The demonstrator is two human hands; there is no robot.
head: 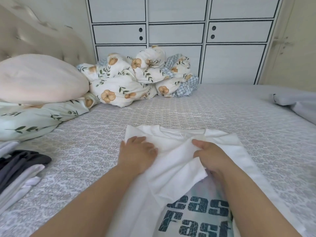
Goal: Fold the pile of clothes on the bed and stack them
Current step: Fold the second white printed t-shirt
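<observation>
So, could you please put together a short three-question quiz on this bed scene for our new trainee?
1. True or false: the white T-shirt lies spread on the bed with dark printed letters showing.
2. Which hand pinches a fold of the shirt's fabric? A) left hand B) right hand C) neither
3. Fill in: the stack of folded clothes sits at the ____ edge of the view.

Key
1. True.
2. B; the left hand rests flat on the shirt with fingers extended.
3. Left, below the pink pillow.
</observation>
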